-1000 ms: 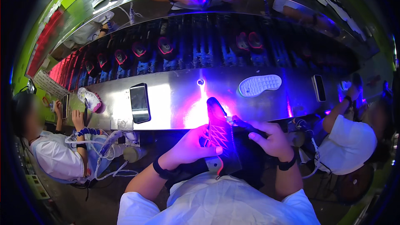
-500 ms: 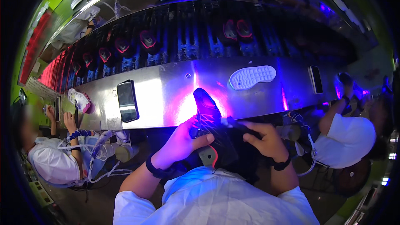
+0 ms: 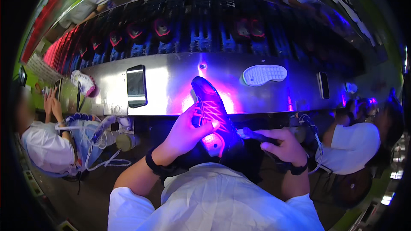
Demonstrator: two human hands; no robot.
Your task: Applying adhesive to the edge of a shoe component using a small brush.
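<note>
A dark shoe upper [image 3: 214, 109] with pink lacing points its toe away from me, over the near edge of the metal bench. My left hand [image 3: 184, 130] grips it from its left side, the thumb lying across the top near the ankle opening. Purple-pink light falls on shoe and hand. In my right hand [image 3: 284, 145] is a dark-handled brush [image 3: 247, 133], fingers closed round the handle. Its pale bristle end is at the shoe's right side toward the heel; whether it touches is hard to tell.
On the metal bench [image 3: 162, 66] lie a white shoe sole [image 3: 265, 75], a large phone [image 3: 137, 86] and another phone [image 3: 324, 85]. Beyond runs a dark slatted conveyor [image 3: 201, 28] carrying several shoes. Co-workers sit at left [image 3: 51, 147] and right [image 3: 353, 145].
The shoe has turned slightly, its toe swinging left. My right hand has brought the brush back along the shoe's right side toward the heel. The whole view has shifted a little.
</note>
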